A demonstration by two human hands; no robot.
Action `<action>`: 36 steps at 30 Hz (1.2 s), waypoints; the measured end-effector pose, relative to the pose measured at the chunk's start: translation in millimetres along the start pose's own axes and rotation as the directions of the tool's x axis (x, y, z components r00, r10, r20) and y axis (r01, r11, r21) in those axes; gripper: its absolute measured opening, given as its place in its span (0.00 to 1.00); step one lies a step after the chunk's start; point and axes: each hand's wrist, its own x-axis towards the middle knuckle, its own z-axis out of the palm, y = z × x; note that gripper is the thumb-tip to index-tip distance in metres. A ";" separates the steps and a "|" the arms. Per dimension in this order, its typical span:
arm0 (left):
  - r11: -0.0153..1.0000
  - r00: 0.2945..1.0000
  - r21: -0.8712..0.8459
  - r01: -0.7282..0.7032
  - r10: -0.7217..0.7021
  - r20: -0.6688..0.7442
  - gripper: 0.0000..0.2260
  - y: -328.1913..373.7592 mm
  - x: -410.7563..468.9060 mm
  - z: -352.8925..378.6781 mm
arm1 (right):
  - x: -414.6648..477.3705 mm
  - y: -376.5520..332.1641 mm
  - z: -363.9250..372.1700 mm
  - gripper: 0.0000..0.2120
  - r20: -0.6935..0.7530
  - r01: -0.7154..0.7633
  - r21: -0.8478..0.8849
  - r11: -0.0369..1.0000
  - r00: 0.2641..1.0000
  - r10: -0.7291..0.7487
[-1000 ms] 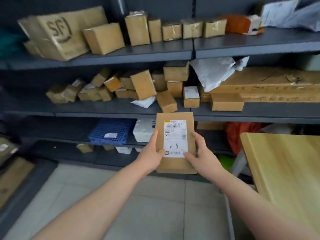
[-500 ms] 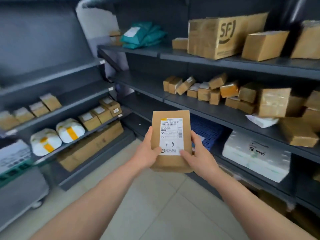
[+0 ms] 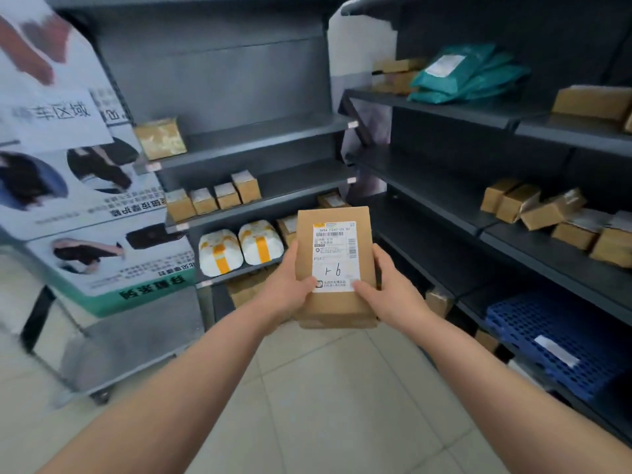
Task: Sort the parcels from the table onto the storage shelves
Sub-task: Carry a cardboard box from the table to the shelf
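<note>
Both bare forearms reach out over the pale tiled floor (image 3: 325, 388). The flat brown cardboard parcel (image 3: 333, 302) sits up in the air between the hands at about chest height, not on any shelf, with its white shipping label (image 3: 335, 256) facing the camera and "6" handwritten on it. The left hand (image 3: 287, 292) wraps around the parcel's left edge with the thumb pressed on the label's bottom corner. The right hand (image 3: 393, 292) does the same on the right edge, thumb on the front and fingers curled behind.

Low on the dark grey metal shelving on the right (image 3: 444, 206) there's a blue perforated plastic tray (image 3: 533, 323) carrying a white sticker. One level up is a bunch of small brown boxes (image 3: 533, 206), and on top a pile of teal plastic mailer bags (image 3: 468, 73).

On the grey shelf unit straight ahead (image 3: 273, 128), two white wrapped bundles with yellow tape (image 3: 239, 251) sit low. A row of four little cardboard boxes (image 3: 212, 200) is above them, and a single shiny-taped box (image 3: 160, 138) higher up.
</note>
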 end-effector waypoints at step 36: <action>0.995 0.906 -0.007 0.096 -0.090 -0.413 0.35 23.3 375.3 -236.8 | 490.9 -164.2 124.8 0.36 0.262 0.324 0.112 0.939 0.902 -0.343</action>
